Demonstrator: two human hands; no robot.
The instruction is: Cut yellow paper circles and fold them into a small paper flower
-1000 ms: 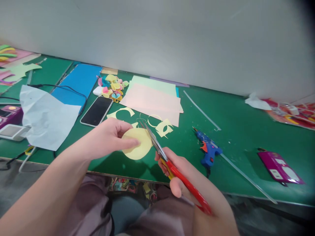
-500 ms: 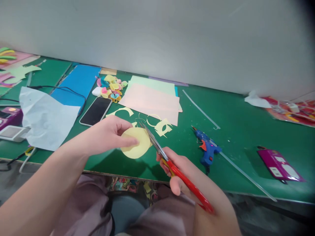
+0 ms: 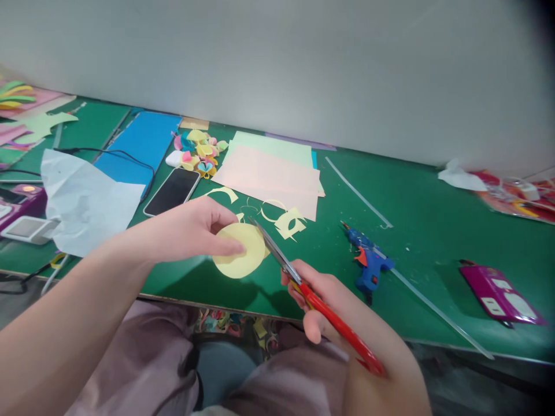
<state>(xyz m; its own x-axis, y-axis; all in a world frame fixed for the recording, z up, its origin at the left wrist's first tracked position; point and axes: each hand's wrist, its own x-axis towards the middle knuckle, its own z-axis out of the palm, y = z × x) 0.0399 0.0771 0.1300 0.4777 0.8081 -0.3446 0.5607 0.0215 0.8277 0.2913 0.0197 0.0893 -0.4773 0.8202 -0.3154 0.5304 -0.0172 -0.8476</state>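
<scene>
Between thumb and fingers, my left hand [image 3: 203,231] pinches a round yellow paper disc [image 3: 239,263], held above the green tabletop. My right hand [image 3: 318,294] grips a pair of scissors [image 3: 336,320] with red handles. Their blades lie along the right edge of the disc, and a sliver of yellow paper shows beside them. Just beyond the disc, yellow paper offcuts [image 3: 291,222] are scattered on the table. The fingers behind the disc are hidden.
Behind the offcuts lie pale pink and green paper sheets [image 3: 269,173], a phone [image 3: 172,190] and small paper flowers [image 3: 202,151]. To the right are a blue glue gun [image 3: 368,263], a glue stick [image 3: 358,190] and a purple pouch-like item [image 3: 500,294]. White crumpled paper [image 3: 89,202] sits left.
Both hands hold nearly the same pose, with the scissors still at the disc's right edge. The whole view has shifted slightly, so the table's things appear a little further right.
</scene>
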